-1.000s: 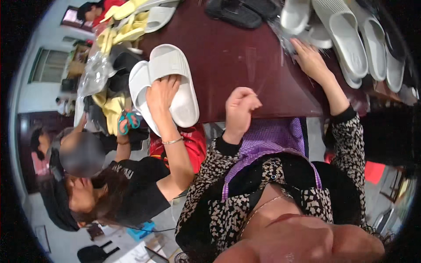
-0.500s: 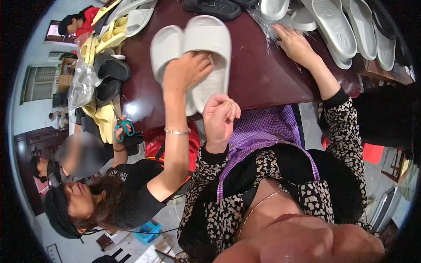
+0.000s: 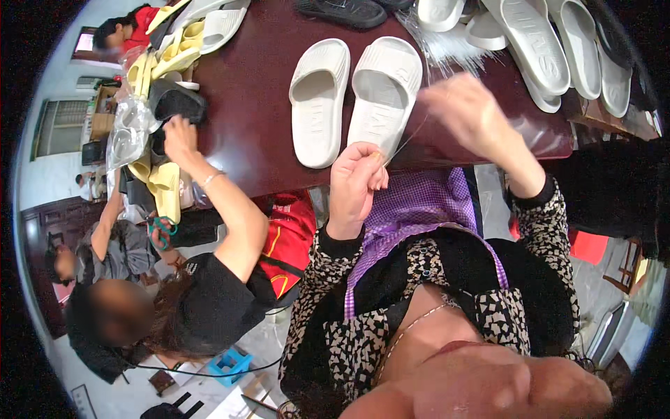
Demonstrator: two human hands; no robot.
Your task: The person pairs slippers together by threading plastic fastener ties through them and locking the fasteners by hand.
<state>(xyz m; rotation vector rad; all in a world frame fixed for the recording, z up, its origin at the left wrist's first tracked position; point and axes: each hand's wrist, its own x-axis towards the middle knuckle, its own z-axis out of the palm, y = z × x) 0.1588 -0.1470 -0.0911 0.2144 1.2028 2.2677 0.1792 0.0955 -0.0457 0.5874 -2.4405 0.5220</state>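
Observation:
My left hand [image 3: 354,185] is closed in a pinch at the table's near edge, just below two white slide sandals. What it pinches is too small to make out. The left sandal [image 3: 315,143] and the right sandal [image 3: 377,126] lie side by side, soles down, toes pointing away from me. To their right, my right hand [image 3: 474,115] hangs above the table, its fingers smeared by motion. A thin clear strand [image 3: 408,140] runs between the two hands; whether the right fingers grip it is unclear. Beyond lies a pile of clear thin plastic strands [image 3: 450,50].
More white sandals [image 3: 534,52] are stacked at the far right, with black sandals [image 3: 342,10] at the far edge. Along the left, yellow slides [image 3: 166,187] and black ones lie by clear bags. At my left, a co-worker's hand [image 3: 180,136] reaches to a black slide.
The co-worker's hand has left the white sandals and moved to the black slides. The sandals now lie apart, further right. My right hand has come off the strand pile toward me.

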